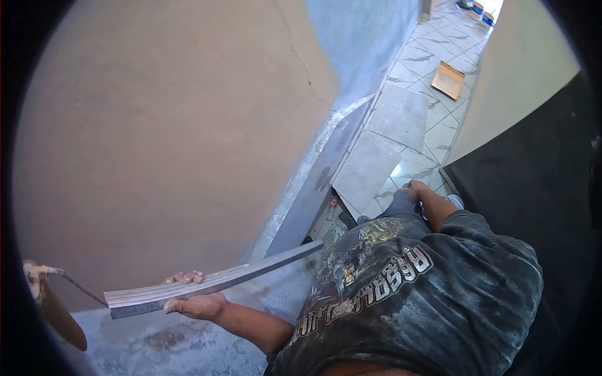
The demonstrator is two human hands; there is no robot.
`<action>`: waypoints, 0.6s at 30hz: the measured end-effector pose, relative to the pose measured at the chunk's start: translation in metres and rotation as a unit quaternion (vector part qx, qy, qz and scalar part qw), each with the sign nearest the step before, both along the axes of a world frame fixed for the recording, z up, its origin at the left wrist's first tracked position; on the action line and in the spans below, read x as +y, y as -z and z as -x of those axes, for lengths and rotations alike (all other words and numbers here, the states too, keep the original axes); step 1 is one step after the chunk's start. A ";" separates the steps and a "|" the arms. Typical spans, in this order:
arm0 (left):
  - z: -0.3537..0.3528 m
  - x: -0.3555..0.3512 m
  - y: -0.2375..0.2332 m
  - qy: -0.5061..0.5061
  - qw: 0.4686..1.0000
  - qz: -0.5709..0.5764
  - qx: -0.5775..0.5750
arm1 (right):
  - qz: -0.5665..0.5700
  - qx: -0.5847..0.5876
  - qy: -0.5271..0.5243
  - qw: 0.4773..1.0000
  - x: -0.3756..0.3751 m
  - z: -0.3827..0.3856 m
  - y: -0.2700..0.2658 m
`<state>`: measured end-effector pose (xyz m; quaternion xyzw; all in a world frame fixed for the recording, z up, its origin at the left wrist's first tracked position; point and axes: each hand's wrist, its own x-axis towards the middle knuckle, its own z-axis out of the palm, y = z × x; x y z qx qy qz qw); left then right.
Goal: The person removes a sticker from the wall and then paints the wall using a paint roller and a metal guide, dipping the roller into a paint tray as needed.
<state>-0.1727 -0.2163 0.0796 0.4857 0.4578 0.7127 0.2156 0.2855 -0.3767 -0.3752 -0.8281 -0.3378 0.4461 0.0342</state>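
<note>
In the head view, my left hand (199,306) grips a long grey strip (219,281) with lengthwise ridges on its face, like a moulding or straightedge. My thumb lies along the near side and my fingers curl over the far edge. From my hand the strip runs right to the front of my dusty dark T-shirt (389,276). My right arm hangs down beside my body, with my right hand (415,188) by my trouser leg. Its fingers are too small and partly hidden to make out.
A plastered wall (175,138) with a crack rises at left, above a ledge (301,188). Large boards (370,169) cover part of the tiled floor (433,44), where an orange-brown tray-like item (448,80) lies. A bottle (332,210) stands near the ledge; a dark panel (533,169) is at right.
</note>
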 end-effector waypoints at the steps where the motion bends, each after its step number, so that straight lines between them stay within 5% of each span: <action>1: -0.011 0.005 0.007 0.009 1.000 0.001 -0.005 | -0.015 -0.015 0.012 1.000 -0.003 0.005 0.001; 5: -0.061 0.021 0.015 0.067 0.996 -0.012 -0.057 | -0.067 -0.012 0.008 0.998 -0.002 0.007 0.011; 7: -0.089 0.009 0.008 0.112 0.990 -0.040 -0.079 | -0.084 -0.007 0.038 0.996 -0.013 0.001 -0.025; 14: -0.197 -0.019 -0.008 0.249 0.963 -0.075 -0.067 | -0.073 0.048 0.214 0.973 -0.105 -0.045 -0.038; 18: -0.265 0.006 0.005 0.287 0.956 -0.027 -0.059 | -0.027 0.020 0.282 0.959 -0.179 -0.058 0.018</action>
